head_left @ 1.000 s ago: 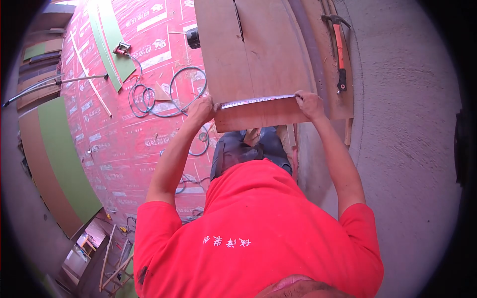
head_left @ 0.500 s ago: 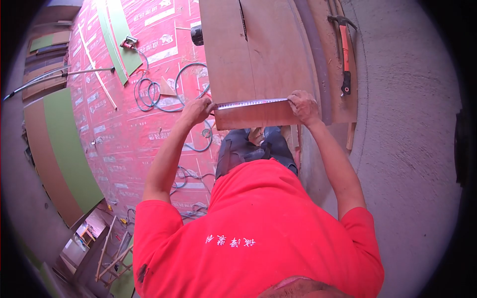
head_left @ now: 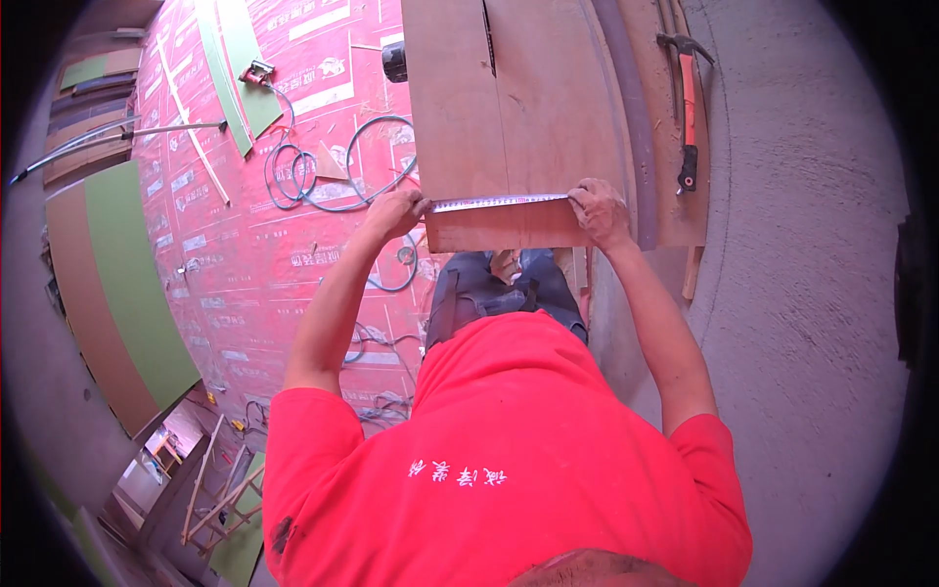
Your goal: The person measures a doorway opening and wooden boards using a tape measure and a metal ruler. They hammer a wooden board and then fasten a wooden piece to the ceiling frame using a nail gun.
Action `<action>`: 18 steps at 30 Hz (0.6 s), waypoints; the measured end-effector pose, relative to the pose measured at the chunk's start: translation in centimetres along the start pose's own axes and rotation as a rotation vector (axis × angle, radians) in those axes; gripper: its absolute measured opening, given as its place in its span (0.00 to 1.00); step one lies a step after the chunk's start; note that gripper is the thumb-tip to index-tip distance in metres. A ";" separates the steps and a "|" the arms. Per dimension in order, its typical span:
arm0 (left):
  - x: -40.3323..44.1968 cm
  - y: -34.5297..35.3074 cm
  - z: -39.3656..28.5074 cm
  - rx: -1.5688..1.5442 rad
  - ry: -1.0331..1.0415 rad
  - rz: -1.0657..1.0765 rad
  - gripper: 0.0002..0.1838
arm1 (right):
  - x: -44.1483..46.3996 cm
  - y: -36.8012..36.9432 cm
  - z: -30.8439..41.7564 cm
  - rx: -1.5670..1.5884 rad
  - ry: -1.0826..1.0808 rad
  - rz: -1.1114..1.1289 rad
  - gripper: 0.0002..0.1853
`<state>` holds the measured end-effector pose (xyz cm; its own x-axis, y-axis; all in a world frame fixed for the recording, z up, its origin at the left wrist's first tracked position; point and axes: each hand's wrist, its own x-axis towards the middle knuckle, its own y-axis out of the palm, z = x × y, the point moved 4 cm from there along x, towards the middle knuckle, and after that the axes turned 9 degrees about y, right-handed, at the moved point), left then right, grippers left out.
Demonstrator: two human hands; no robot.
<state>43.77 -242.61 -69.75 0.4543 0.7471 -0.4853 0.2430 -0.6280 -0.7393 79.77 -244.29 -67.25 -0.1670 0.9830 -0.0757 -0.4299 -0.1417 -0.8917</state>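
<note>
Left hand (head_left: pixel 399 212): closed, fingers gripping one end of the tape (head_left: pixel 499 202) at the left edge of the bench (head_left: pixel 553 117).
Right hand (head_left: pixel 600 212): closed as well, thumb and fingers pinching the other end of the tape.
Tape: stretched between the two hands, running crosswise near the end of the bench closest to the person; its printed face shows.
Wood under the tape: a brown strip shows on the person's side of it, but whether this is a loose piece or part of the bench is hard to tell from here.
Slot (head_left: pixel 489 39): a dark narrow cut in the bench top, well beyond the tape, with a thin line running from it towards the tape.
Hammer (head_left: pixel 689 112): lying to the right of the bench top on a brown plank (head_left: pixel 675 220), head away from the person, handle orange and black.
Floor cover (head_left: pixel 230 293): red, printed, spread to the left, with a coiled hose (head_left: pixel 341 209) on it.
Power tool (head_left: pixel 258 73): red and silver, resting on green strips (head_left: pixel 230 93).
Large panel (head_left: pixel 132 274): green and brown, at far left.
</note>
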 end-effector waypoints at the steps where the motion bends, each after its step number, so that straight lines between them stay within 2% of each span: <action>1: 0.1 0.0 0.0 -0.014 0.003 0.008 0.21 | 0.0 0.0 0.0 0.001 0.000 0.000 0.06; 7: 0.1 -0.1 0.1 -0.062 0.006 0.004 0.22 | 0.2 -0.3 0.3 -0.008 0.022 0.019 0.06; 9: 0.1 -0.2 0.3 -0.069 -0.002 0.011 0.22 | 0.2 -0.8 0.2 -0.069 -0.045 0.035 0.06; 13: -0.2 -0.3 0.5 -0.067 -0.021 0.059 0.21 | 0.1 -2.4 -1.8 -0.130 -0.001 0.085 0.07; 14: 0.0 -0.5 0.4 -0.062 -0.004 0.090 0.20 | -0.1 -3.6 -1.9 -0.102 -0.053 -0.002 0.08; 15: 0.6 1.5 2.5 -0.046 0.089 -0.005 0.21 | -0.5 -5.1 -2.1 -0.079 -0.099 -0.096 0.10; 17: 0.7 2.0 2.7 -0.056 0.168 -0.044 0.20 | -1.8 -6.9 -3.3 -0.075 0.103 -0.242 0.19; 18: 0.2 0.3 0.9 -0.092 0.048 0.060 0.20 | -2.8 -5.9 -5.1 -0.056 0.214 -0.333 0.22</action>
<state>43.17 -242.44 -70.55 0.5104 0.6974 -0.5031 0.2905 -0.6905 -0.6624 87.35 -245.63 -64.02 0.1643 0.9770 0.1360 -0.3791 0.1899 -0.9057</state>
